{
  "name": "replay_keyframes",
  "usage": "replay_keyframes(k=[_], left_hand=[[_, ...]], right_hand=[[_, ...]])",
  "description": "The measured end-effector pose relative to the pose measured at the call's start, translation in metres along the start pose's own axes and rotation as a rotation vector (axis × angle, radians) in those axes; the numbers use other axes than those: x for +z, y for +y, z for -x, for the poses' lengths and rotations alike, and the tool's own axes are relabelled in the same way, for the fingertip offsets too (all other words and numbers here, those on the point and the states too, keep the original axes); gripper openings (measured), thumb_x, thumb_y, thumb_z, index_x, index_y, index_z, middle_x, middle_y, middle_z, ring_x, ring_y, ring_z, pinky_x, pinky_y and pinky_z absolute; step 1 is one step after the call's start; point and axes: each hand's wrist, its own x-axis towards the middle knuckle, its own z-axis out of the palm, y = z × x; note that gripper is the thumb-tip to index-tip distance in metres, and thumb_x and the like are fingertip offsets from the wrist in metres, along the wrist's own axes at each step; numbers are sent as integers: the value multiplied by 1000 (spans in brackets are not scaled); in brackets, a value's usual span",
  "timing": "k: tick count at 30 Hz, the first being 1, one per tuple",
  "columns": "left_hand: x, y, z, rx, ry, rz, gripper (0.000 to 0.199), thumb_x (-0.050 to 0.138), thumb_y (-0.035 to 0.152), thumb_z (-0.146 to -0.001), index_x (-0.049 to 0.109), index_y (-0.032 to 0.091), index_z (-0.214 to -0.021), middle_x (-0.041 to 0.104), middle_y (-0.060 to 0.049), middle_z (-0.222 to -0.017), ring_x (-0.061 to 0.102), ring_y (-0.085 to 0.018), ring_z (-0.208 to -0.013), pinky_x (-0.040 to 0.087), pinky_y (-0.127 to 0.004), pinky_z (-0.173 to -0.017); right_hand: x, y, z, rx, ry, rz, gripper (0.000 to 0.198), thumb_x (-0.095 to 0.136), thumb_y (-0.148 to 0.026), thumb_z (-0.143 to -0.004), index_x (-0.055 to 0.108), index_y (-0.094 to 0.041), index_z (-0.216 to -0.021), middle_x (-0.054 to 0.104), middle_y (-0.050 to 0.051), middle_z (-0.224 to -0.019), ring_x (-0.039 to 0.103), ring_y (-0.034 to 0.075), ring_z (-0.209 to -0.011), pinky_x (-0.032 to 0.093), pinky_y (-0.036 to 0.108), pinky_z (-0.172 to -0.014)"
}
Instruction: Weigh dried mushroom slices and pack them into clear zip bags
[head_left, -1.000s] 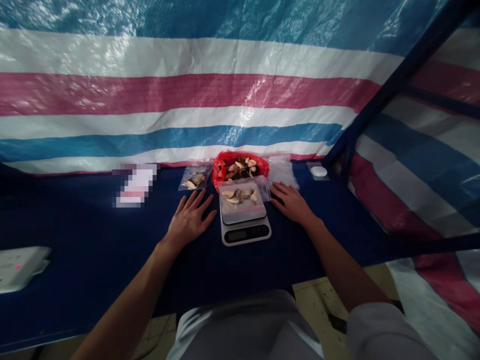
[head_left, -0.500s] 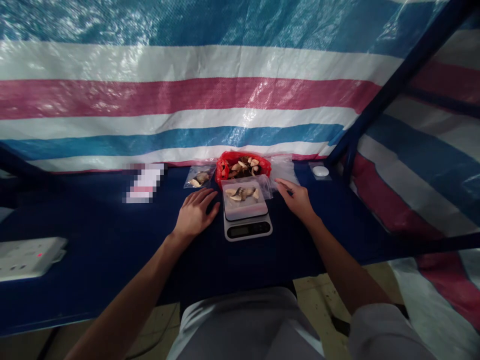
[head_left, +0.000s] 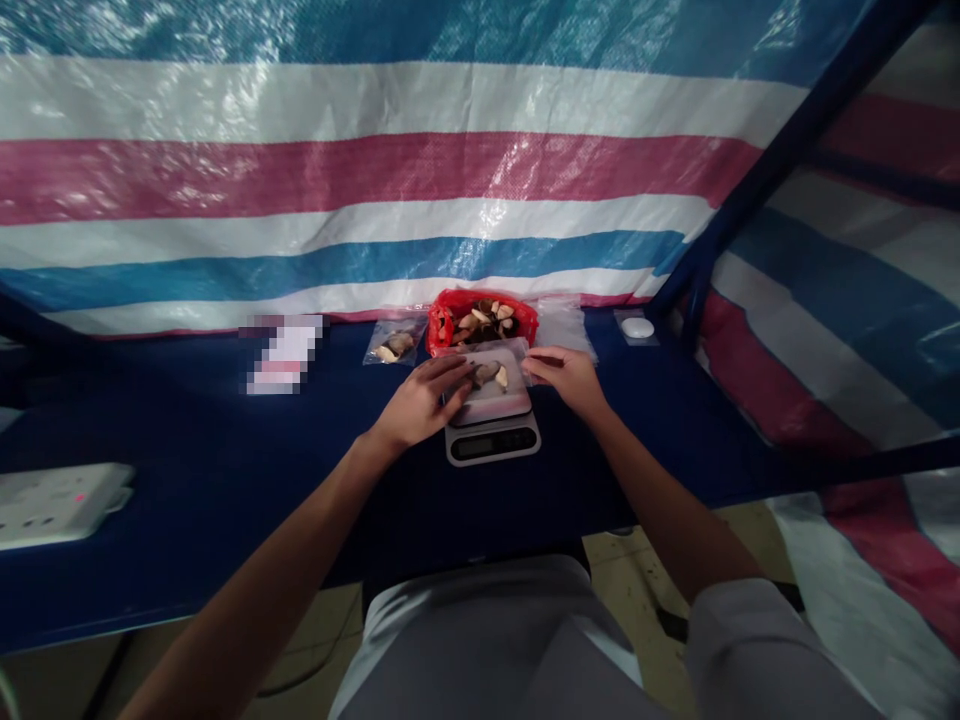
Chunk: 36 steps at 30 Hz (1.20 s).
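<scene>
A small clear plastic zip bag [head_left: 491, 375] holding a few pale and brown shell-like pieces lies on the platform of a white digital kitchen scale [head_left: 493, 432], which stands on the dark blue cloth-covered table [head_left: 187, 470] straight ahead of the person. The left hand [head_left: 424, 398] comes in from the left and rests its fingertips on the left edge of the bag, fingers bent together over it; whether they pinch the plastic or only touch it cannot be told. The right hand [head_left: 564, 372] meets the bag's right edge, with thumb and forefinger drawn close as if nipping the plastic, the other fingers curled. Just behind the scale, touching or nearly touching it, sits an open red plastic bag [head_left: 482, 322] heaped with more of the same brown and cream pieces. To the left of the red bag lies a second small clear bag [head_left: 394, 343] with a few pieces inside, and to the right a flat pile of empty clear bags [head_left: 564, 325]. Farther right, near the dark blue frame post [head_left: 701, 275], is a small white round object [head_left: 637, 327]. A white power strip [head_left: 60, 500] lies at the table's far left edge, well apart from the hands. A striped blue, white and pink tarpaulin [head_left: 375, 170] hangs behind the table.
</scene>
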Motion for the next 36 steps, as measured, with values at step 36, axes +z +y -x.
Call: replay_keyframes(k=[36], left_hand=[[17,27,-59,-623,421,1297,38,91,45,-73,73,15,-89,78,-6,-88,75,-21,-83,60,-38,-90]], right_hand=[[20,-68,-36,-344,-132,-19,39,82,-51,-76,80,-24,-103,80,7,-113,76,25,-102,64,35,-81]])
